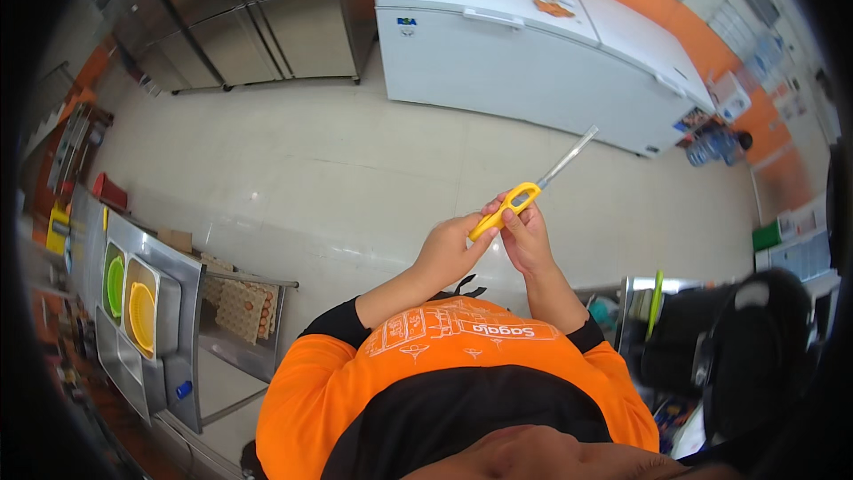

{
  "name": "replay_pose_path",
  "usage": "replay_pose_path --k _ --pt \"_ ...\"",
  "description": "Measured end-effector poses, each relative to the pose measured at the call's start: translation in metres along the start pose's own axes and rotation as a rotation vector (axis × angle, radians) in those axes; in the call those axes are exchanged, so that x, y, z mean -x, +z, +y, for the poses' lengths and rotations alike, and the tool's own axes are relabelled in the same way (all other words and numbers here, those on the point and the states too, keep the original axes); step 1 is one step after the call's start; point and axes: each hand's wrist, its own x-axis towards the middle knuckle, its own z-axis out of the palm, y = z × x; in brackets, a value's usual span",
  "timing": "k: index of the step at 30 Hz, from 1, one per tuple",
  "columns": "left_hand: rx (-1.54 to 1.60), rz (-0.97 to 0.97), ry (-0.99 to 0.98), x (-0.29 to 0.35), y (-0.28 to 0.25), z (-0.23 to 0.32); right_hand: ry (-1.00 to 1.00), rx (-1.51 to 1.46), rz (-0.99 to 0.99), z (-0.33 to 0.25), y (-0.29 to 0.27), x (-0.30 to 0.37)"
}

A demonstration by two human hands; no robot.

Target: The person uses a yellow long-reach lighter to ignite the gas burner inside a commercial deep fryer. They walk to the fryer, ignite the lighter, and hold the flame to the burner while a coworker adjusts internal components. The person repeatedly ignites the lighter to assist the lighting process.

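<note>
A yellow gas lighter [503, 211] with a long silver metal tube is held out in front of my chest, its tip pointing up and to the right. My left hand [453, 244] has its fingers closed round the lower end of the handle. My right hand [528, 238] grips the same handle from the right, thumb against its front. Part of the handle and some fingertips are hidden behind the hands. No flame shows at the tip.
A white chest freezer [524, 62] stands ahead, beside steel upright cabinets [302, 27]. On the left is a steel sink [169, 302] with green and yellow baskets, and egg trays [244, 309] next to it. Black cookware [755, 338] fills the right side.
</note>
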Motion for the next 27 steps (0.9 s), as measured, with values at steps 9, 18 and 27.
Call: replay_pose_path --k 9,18,27 --pt "0.724 -0.251 -0.272 -0.189 0.093 -0.077 0.085 0.119 -0.013 -0.059 -0.113 -0.141" --pt "0.310 -1.660 -0.288 -0.459 0.268 -0.031 -0.044 0.314 0.316 -0.184 -0.351 -0.165" --pt "0.025 -1.876 -0.346 -0.534 0.552 0.055 -0.041 0.012 1.199 -0.191 -0.531 0.011"
